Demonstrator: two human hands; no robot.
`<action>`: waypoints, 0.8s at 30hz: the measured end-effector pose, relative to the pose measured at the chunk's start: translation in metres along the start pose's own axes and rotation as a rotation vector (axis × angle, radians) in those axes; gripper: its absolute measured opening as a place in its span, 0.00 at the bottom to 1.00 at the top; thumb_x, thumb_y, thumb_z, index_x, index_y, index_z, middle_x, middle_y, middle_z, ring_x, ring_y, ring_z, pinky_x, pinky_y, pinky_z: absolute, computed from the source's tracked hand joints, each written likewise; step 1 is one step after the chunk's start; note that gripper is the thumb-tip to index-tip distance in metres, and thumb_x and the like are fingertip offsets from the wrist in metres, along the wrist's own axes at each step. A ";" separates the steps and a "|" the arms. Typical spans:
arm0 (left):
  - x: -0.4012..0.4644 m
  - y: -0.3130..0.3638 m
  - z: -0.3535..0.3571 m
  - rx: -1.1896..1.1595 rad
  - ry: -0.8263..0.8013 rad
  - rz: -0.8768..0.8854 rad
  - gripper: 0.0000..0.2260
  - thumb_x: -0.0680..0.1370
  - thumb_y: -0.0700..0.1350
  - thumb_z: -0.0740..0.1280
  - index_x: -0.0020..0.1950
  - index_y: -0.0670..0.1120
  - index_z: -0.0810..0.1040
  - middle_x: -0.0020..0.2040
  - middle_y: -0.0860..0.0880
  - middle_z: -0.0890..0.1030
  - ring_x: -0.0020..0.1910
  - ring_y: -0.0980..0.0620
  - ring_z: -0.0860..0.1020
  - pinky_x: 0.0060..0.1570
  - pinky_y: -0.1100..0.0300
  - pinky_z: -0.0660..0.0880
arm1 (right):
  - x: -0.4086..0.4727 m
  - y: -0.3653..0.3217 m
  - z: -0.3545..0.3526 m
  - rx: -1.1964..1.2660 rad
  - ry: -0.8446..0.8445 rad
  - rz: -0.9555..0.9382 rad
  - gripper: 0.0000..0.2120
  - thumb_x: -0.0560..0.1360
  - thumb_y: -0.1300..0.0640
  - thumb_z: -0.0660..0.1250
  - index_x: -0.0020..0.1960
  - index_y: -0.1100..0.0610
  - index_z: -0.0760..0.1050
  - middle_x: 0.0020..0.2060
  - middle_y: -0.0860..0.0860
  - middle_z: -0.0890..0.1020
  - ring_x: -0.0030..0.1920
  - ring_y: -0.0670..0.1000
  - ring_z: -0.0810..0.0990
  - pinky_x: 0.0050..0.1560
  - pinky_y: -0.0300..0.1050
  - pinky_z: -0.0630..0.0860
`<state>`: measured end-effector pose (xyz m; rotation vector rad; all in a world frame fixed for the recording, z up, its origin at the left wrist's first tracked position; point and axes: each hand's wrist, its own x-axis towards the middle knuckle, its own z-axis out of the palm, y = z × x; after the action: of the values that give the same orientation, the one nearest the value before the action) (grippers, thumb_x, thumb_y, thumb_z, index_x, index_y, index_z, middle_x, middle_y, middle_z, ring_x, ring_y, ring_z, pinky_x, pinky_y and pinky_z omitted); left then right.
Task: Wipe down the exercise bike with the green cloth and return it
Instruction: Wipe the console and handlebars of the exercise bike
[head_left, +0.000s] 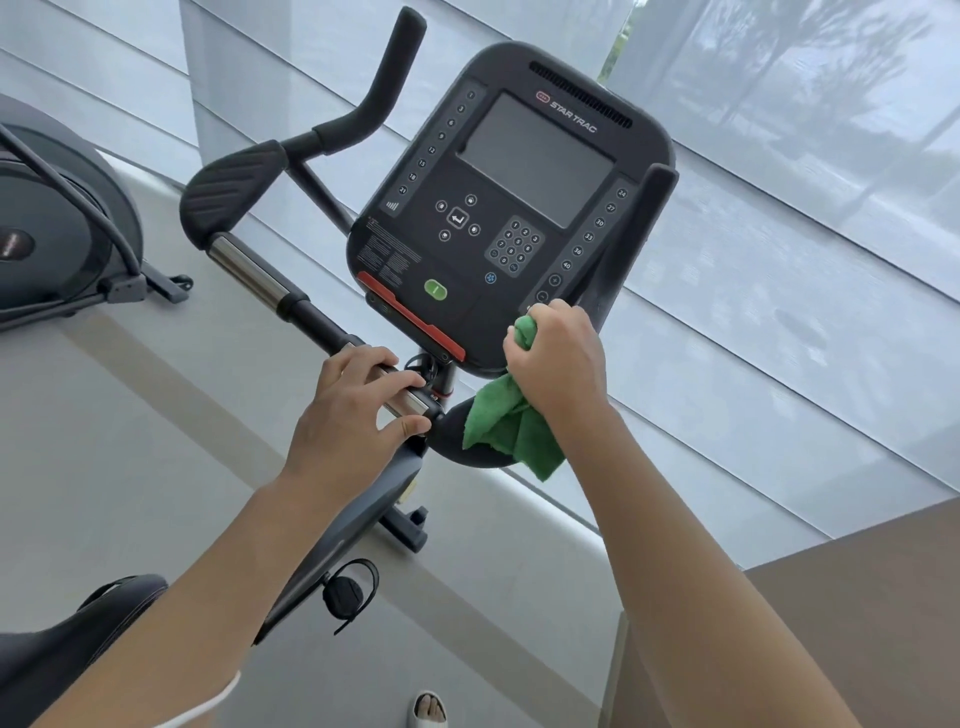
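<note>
We see the green cloth (506, 423) bunched in the right hand (558, 364), fist curled round it at the console's (511, 208) lower right corner, loose folds hanging below (over the dark handlebar end). The left hand (348, 410) rests on the chrome handlebar (249, 273), fingers over it and thumb beneath. Saddle (67, 623) at lower left, another machine (57, 218) beyond.

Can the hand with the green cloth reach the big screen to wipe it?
Probably yes. The right hand grips the green cloth at the console's lower corner, and nothing lies between it and the screen just above.
</note>
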<state>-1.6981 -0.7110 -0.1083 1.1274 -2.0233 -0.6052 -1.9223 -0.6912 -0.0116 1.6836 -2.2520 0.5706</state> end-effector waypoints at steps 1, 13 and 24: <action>0.000 0.000 0.000 -0.006 -0.001 0.001 0.19 0.74 0.53 0.79 0.65 0.56 0.83 0.68 0.55 0.73 0.74 0.48 0.63 0.58 0.48 0.78 | -0.014 -0.005 0.001 0.013 0.011 -0.023 0.16 0.79 0.52 0.67 0.37 0.57 0.68 0.39 0.50 0.72 0.45 0.55 0.72 0.40 0.47 0.68; 0.003 -0.013 0.009 -0.048 0.018 0.035 0.19 0.73 0.54 0.79 0.63 0.56 0.83 0.68 0.55 0.73 0.72 0.49 0.63 0.59 0.57 0.72 | -0.075 -0.034 0.023 0.074 0.123 -0.253 0.15 0.79 0.54 0.68 0.37 0.53 0.67 0.36 0.47 0.71 0.39 0.50 0.68 0.36 0.42 0.67; -0.002 -0.009 0.000 0.000 -0.014 0.072 0.19 0.77 0.52 0.75 0.68 0.55 0.80 0.69 0.54 0.73 0.74 0.48 0.63 0.61 0.49 0.77 | -0.020 -0.060 0.030 0.063 -0.070 -0.181 0.18 0.76 0.51 0.67 0.33 0.54 0.63 0.33 0.47 0.69 0.39 0.53 0.69 0.36 0.47 0.66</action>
<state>-1.6930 -0.7138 -0.1153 1.0481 -2.0665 -0.5789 -1.8590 -0.7033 -0.0381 1.9416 -2.1180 0.5529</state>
